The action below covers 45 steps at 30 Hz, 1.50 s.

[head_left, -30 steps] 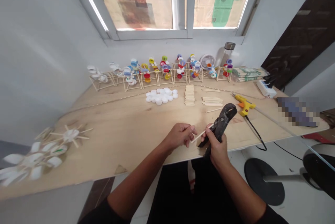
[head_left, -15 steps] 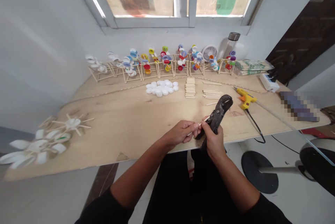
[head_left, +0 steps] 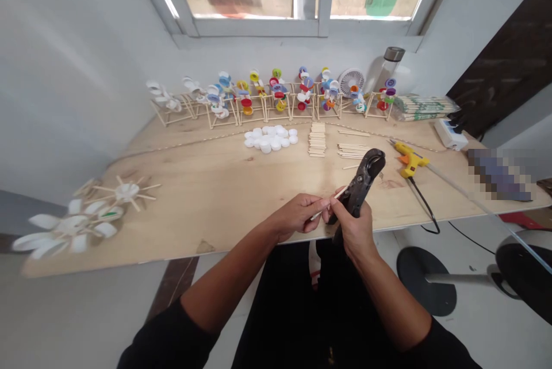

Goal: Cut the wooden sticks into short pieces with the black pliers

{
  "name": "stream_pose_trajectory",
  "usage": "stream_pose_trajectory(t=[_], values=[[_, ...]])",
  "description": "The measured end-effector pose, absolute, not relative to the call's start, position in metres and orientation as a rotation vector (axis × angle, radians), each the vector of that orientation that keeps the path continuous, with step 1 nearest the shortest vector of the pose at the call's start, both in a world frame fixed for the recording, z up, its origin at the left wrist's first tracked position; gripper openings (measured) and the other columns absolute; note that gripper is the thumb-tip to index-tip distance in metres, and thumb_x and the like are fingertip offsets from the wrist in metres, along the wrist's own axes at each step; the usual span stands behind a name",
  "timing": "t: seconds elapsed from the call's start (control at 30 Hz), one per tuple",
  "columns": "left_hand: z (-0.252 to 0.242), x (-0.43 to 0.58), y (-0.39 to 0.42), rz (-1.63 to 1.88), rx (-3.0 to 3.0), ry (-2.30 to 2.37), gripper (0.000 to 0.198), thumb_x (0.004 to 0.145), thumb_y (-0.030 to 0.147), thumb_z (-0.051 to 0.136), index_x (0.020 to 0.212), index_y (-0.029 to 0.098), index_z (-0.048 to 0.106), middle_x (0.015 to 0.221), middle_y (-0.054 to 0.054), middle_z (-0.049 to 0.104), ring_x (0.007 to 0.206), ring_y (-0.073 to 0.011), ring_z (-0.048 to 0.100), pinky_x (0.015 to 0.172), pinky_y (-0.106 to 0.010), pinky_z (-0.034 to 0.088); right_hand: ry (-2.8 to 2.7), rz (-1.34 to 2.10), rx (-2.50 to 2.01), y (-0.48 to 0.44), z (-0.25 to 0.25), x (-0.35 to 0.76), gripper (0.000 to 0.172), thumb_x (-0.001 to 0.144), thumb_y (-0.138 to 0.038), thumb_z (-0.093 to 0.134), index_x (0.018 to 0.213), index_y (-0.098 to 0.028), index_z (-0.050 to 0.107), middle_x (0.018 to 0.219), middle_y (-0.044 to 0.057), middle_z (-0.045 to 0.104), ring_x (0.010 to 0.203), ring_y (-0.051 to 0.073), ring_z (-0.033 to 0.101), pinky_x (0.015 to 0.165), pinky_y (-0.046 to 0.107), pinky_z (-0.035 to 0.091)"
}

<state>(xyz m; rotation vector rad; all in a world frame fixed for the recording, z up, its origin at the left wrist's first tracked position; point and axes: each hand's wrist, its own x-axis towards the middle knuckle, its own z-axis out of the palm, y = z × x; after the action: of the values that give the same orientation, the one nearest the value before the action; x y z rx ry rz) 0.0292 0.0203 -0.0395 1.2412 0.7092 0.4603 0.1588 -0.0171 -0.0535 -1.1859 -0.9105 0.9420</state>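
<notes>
My left hand [head_left: 299, 216] is closed on a thin wooden stick [head_left: 340, 192] at the table's front edge. My right hand [head_left: 356, 228] grips a black cutting tool [head_left: 361, 180] by its handles, its head tilted up and to the right, and its thumb tip meets the stick near my left fingertips. Beyond the hands lie a stack of short sticks [head_left: 317, 140], a pile of longer sticks [head_left: 352, 151] and a cluster of white bottle caps [head_left: 271, 139].
At the back stands a row of stick frames with coloured caps [head_left: 279, 102], beside a small fan [head_left: 351, 83] and a bottle [head_left: 390, 67]. A yellow glue gun [head_left: 410, 159] with its cord lies right. White-cap wheels [head_left: 73, 225] sit at the left.
The view has shifted slightly, so the table items appear a little further right and higher. Both hands keep their holds on the stick and the tool.
</notes>
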Motion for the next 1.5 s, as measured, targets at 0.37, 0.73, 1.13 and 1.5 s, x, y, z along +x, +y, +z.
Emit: stream_pose_trajectory(t=[0.37, 0.73, 1.13, 1.5], values=[[-0.031, 0.023, 0.023, 0.465, 1.181, 0.812, 0.029, 0.073, 0.040, 0.058, 0.071, 0.011, 0.056, 0.067, -0.005, 0.064, 0.047, -0.0082, 0.054, 0.039, -0.017, 0.035, -0.846, 0.913, -1.219, -0.016, -0.054, 0.158, 0.021, 0.066, -0.026, 0.065, 0.083, -0.017, 0.057, 0.062, -0.005, 0.054, 0.056, 0.012, 0.052, 0.058, 0.025, 0.042], [-0.030, 0.022, 0.022, 0.389, 1.106, 0.822, 0.033, 0.070, 0.043, 0.062, 0.074, 0.010, 0.057, 0.070, -0.008, 0.066, 0.049, -0.0091, 0.057, 0.045, -0.019, 0.042, -0.784, 0.905, -1.216, -0.017, -0.054, 0.157, 0.023, 0.065, -0.028, 0.066, 0.083, -0.016, 0.059, 0.065, -0.003, 0.057, 0.056, 0.013, 0.054, 0.058, 0.027, 0.044], [-0.029, 0.022, 0.019, 0.331, 1.127, 0.803, 0.033, 0.073, 0.045, 0.056, 0.074, 0.012, 0.053, 0.063, -0.006, 0.065, 0.046, -0.0099, 0.058, 0.040, -0.016, 0.037, -0.738, 0.917, -1.196, -0.018, -0.055, 0.156, 0.022, 0.063, -0.029, 0.068, 0.079, -0.016, 0.060, 0.064, -0.002, 0.057, 0.053, 0.011, 0.052, 0.054, 0.024, 0.043], [-0.028, 0.022, 0.019, 0.321, 1.154, 0.778, 0.035, 0.074, 0.047, 0.054, 0.079, 0.012, 0.052, 0.063, -0.007, 0.065, 0.044, -0.0111, 0.058, 0.038, -0.017, 0.036, -0.727, 0.949, -1.172, -0.019, -0.051, 0.156, 0.021, 0.063, -0.029, 0.068, 0.077, -0.015, 0.059, 0.066, -0.001, 0.058, 0.054, 0.011, 0.053, 0.054, 0.024, 0.044]])
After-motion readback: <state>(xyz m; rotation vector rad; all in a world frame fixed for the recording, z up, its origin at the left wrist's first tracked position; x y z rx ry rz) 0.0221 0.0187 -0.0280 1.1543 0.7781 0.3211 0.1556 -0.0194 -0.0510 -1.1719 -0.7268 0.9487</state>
